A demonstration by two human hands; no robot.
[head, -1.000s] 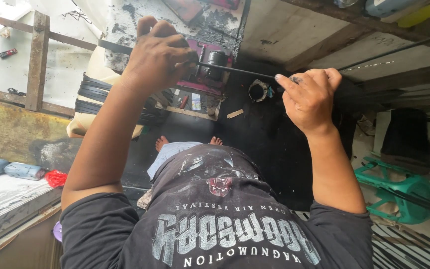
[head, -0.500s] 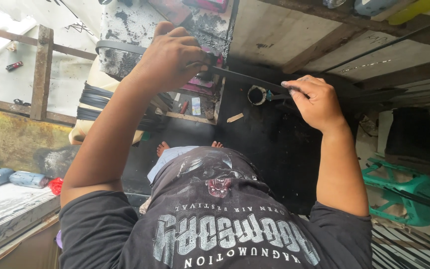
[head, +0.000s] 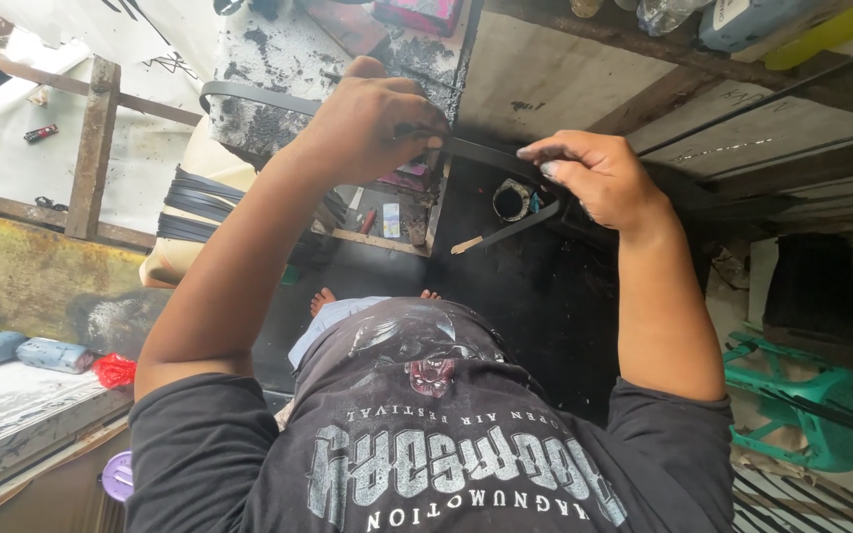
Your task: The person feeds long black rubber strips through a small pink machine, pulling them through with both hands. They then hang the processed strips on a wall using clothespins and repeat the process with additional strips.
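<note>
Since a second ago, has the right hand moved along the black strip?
Yes. The right hand slid along the black strip toward the left hand; the gap above the small round tin closed.

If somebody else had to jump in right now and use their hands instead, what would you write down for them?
Left hand: closed around a black rubber strip, pinching it at the fingertips.
Right hand: pinching the same strip just beside the left, so only a short piece shows between them.
The strip's far end loops back over the stained grey block behind the left hand. More black strips lie stacked lower left. A small round tin and a stick sit below the hands.
Done: both hands have hold of the strip.
Left: cannot tell from this view; the strip looks uncut and unattached.
</note>
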